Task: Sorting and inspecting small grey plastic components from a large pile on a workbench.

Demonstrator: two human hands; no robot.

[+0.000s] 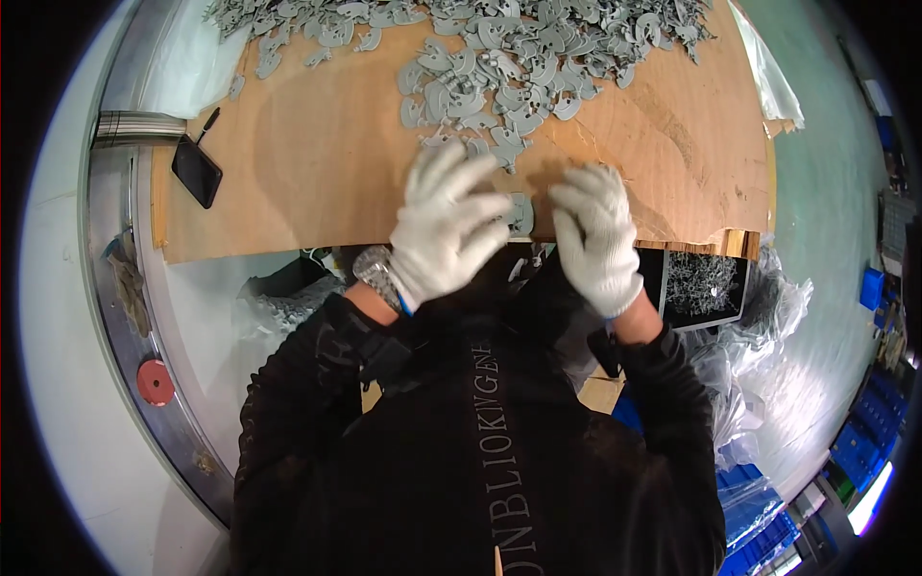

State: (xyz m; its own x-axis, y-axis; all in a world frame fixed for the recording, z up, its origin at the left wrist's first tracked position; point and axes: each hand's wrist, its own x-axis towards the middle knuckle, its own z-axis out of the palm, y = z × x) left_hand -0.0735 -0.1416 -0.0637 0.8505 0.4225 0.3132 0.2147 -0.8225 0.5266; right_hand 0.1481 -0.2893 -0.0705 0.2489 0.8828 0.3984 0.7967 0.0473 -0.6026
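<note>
Both of my hands wear white knit gloves and hover over the near edge of a wooden table. My left hand [447, 226] has its fingers apart, their tips beside the nearest grey parts of a pile; nothing shows in it. My right hand [597, 235] is loosely bent, thumb apart from the fingers, with no part visible in it. Between the hands, a small flat grey part [520, 213] lies at the table edge. Farther back spreads a heap of curved, flat grey parts [490, 72]. The fingertips of both hands are somewhat blurred.
A black phone [197, 173] lies at the table's left, a dark pen [208, 125] beside it. Below the table's right edge stands a dark tray of small metal bits [704, 286], with clear plastic bags [744, 360] around it. A black bin [288, 278] is below the left side.
</note>
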